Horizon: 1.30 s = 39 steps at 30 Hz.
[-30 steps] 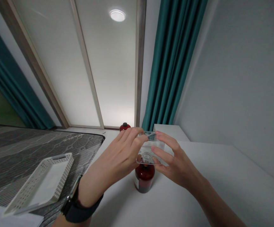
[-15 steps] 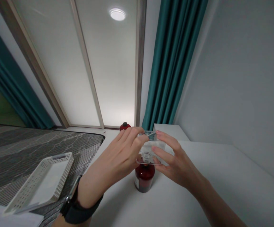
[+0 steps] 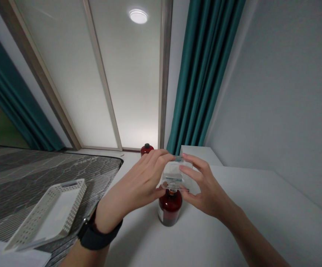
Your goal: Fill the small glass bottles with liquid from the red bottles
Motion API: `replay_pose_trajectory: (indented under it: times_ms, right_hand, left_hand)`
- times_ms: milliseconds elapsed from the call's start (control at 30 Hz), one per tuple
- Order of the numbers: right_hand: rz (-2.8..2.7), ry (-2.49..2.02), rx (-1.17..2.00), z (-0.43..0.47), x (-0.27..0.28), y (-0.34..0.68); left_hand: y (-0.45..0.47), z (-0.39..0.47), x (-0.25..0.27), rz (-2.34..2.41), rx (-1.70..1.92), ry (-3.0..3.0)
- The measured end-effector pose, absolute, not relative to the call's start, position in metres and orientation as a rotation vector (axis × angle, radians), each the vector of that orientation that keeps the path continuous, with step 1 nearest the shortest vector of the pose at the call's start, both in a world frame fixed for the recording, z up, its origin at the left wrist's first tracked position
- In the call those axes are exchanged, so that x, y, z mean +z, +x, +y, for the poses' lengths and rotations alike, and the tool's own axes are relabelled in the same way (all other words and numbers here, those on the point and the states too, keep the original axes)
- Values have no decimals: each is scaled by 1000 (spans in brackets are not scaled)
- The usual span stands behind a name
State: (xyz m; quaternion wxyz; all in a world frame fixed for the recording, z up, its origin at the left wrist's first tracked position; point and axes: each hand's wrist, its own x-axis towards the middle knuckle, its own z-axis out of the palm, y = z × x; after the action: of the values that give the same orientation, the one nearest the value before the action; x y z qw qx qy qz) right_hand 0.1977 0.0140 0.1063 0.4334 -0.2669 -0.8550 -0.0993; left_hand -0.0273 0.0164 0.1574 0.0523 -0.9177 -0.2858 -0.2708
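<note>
A clear, boxy container [image 3: 173, 171] with a round, ring-like part at its lower edge is held between my two hands. My left hand [image 3: 147, 178], wearing a black watch, grips its left side, fingers along the top and thumb low down. On the right side, the curved fingers of my right hand [image 3: 201, 181] press against it, thumb at the lower edge. Directly below stands a dark red bottle [image 3: 170, 209], upright on the white table [image 3: 205, 237]. The container overlaps the bottle's neck in view; whether they touch I cannot tell.
Another red bottle [image 3: 147, 149] with a black cap stands farther back, partly behind my left hand. To the left, a white perforated basket [image 3: 76, 207] lies on a grey patterned surface [image 3: 94, 168], near white paper [image 3: 13, 256]. A white box-like block [image 3: 201, 154] stands beyond the table near the teal curtain [image 3: 205, 74].
The clear container has tilted slightly, its lower edge rising and its top dropping a little. More of the lower bottle's neck now shows. Both hands keep their hold, with small finger shifts.
</note>
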Motion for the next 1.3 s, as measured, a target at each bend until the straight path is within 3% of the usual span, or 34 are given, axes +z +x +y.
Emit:
replay_pose_trajectory:
  times_ms: [233, 667, 1033, 1300]
  right_hand:
    - [-2049, -739, -6, 19, 100, 198]
    - [-1611, -915, 928, 49, 72, 201]
    - [-1496, -835, 1172, 37, 84, 195]
    - [-1401, -942, 1183, 34, 88, 193]
  left_hand:
    - [-29, 30, 149, -893, -901, -2918]
    - [-32, 43, 139, -965, -848, -2929]
    - [-28, 45, 142, -937, -894, -2879]
    - [-39, 42, 136, -965, -1171, -2907]
